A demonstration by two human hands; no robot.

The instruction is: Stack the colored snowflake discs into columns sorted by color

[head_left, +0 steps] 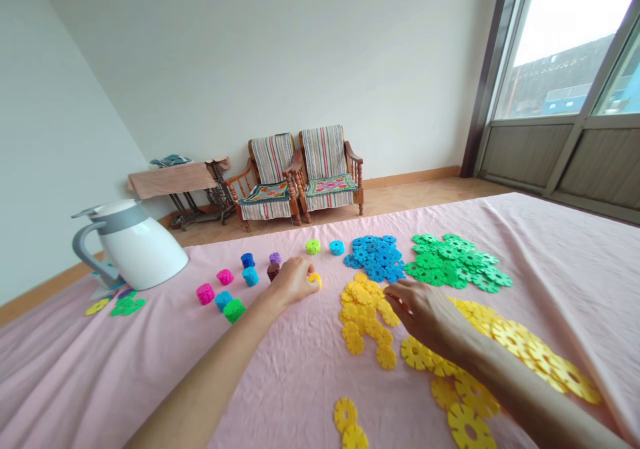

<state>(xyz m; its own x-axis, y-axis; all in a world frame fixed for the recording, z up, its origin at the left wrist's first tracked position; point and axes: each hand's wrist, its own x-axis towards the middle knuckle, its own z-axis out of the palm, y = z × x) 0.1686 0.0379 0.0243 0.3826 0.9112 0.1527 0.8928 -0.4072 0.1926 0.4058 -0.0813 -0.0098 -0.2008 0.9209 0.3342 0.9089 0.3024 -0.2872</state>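
My left hand [294,279] is closed around a small yellow stack of notched plastic discs [315,280], standing at the middle of the pink cloth. Most of that stack is hidden behind the fingers. Over the right edge of a pile of yellow discs [363,299], my right hand [424,305] is closed with bent fingers; what it pinches, if anything, is hidden. Just beyond both hands lie a blue disc pile [377,257] and a green disc pile [453,262]. A lime stack [313,246] and a light blue stack [337,247] stand beyond my left hand.
Several coloured stacks, including a green one [234,311] and a pink one [205,293], stand left of my left arm. A white jug [145,245] sits at the far left, with loose discs [127,304] before it. More yellow discs [530,345] spread under and beyond my right forearm.
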